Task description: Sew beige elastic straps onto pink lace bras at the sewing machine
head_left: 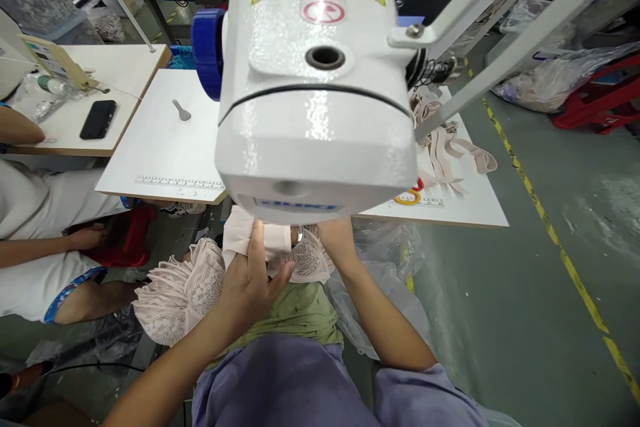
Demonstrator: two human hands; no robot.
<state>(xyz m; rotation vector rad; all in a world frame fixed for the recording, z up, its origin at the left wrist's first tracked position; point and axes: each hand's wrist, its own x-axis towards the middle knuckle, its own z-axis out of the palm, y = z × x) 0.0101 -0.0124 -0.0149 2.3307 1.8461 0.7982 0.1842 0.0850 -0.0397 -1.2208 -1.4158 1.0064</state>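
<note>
A white sewing machine head [315, 80] fills the middle of the view and hides the needle area. Just below its front edge my left hand [253, 277] lies on pale pink lace fabric [180, 293], fingers stretched forward and pressing a white folded piece [240, 233] flat. My right hand [337, 237] reaches under the machine head; only the wrist and back of the hand show, its fingers are hidden. The lace hangs down over my lap to the left.
The white sewing table [165, 147] carries a printed ruler along its front edge, beige elastic straps [450, 147] and a yellow ring [407, 198] at right. Another person's arm and leg [45, 247] are at left, beside a table with a black phone [98, 119]. Plastic bags lie on the floor.
</note>
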